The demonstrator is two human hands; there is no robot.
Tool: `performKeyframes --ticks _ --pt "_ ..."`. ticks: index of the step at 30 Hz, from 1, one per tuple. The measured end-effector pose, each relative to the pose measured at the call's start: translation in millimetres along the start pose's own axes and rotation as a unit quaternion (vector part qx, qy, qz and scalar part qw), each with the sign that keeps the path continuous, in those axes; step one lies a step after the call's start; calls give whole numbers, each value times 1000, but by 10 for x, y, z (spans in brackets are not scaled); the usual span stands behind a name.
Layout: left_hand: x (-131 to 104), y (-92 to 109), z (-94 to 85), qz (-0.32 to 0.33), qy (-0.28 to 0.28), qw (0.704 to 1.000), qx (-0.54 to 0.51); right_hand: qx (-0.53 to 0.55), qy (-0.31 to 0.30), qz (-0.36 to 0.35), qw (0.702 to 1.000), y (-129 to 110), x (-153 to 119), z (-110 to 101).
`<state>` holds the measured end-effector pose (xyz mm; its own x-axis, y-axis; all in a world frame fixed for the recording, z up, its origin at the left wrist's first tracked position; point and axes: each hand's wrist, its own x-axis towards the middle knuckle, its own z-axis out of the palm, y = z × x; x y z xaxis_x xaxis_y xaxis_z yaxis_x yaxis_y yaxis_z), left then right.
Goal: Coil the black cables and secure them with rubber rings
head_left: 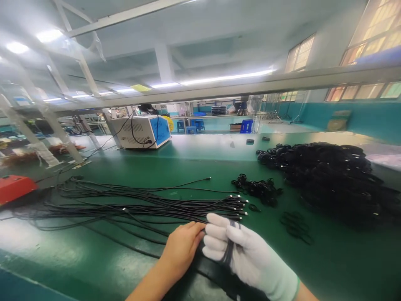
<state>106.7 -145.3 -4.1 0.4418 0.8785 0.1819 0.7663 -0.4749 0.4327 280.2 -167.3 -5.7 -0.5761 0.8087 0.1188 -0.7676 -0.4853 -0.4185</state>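
Note:
My bare left hand (182, 246) is low in the middle of the view, its fingers closed together near a black cable (138, 249) that runs in from the left and disappears beneath it. Beside it, almost touching, is my right hand (239, 253) in a white glove. Dark loops of thin black cord (229, 252) cross its palm and pass around the index finger, with the thumb pressed over them. Just beyond both hands lies a bundle of black cables (188, 205), their metal plugs pointing right. What my left fingertips pinch is partly hidden.
A large heap of black coils (335, 179) covers the right side. Nearer are a small pile of black loops (258, 189) and flat black loops (296, 225). A white-and-blue machine (140, 131) stands at the back; a red object (15, 188) is far left on the green table (200, 161).

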Motion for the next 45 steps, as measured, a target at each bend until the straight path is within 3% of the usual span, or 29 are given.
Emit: performKeyframes --ticks 4,8,11,14,17,19,22,26,30,34,37,40,45 --pt "-208 92 42 -14 13 986 169 -47 79 -51 994 -107 30 -40" --pt "-318 290 141 60 44 976 204 -99 123 -65 985 -63 14 -72" --pt "-306 353 123 151 72 964 205 -170 158 -34 972 2 -38 -68" --pt "-235 344 -106 217 47 956 193 -227 99 57 967 44 -103 -44" --pt "-151 304 -413 197 -6 973 123 -192 -15 142 971 87 -144 1" --pt "-105 258 -522 160 -42 986 31 -143 -48 179 972 128 -145 35" --pt "-51 156 -454 90 -90 982 -142 -73 -72 215 971 201 -119 56" --pt "34 16 -182 6 -122 945 -305 14 -68 243 967 274 -68 16" --pt "94 -38 -100 0 -123 947 -298 27 -36 135 990 260 -23 -10" --pt "26 -3 -138 -38 -76 991 -99 -5 46 -9 999 122 9 -53" --pt "-94 105 -88 -117 -73 990 37 -18 112 -75 991 -3 27 -121" --pt "-207 277 5 -151 -85 975 142 -37 156 -105 981 -72 45 -185" --pt "-299 436 127 -64 -54 977 196 -79 176 -96 976 -66 42 -223"
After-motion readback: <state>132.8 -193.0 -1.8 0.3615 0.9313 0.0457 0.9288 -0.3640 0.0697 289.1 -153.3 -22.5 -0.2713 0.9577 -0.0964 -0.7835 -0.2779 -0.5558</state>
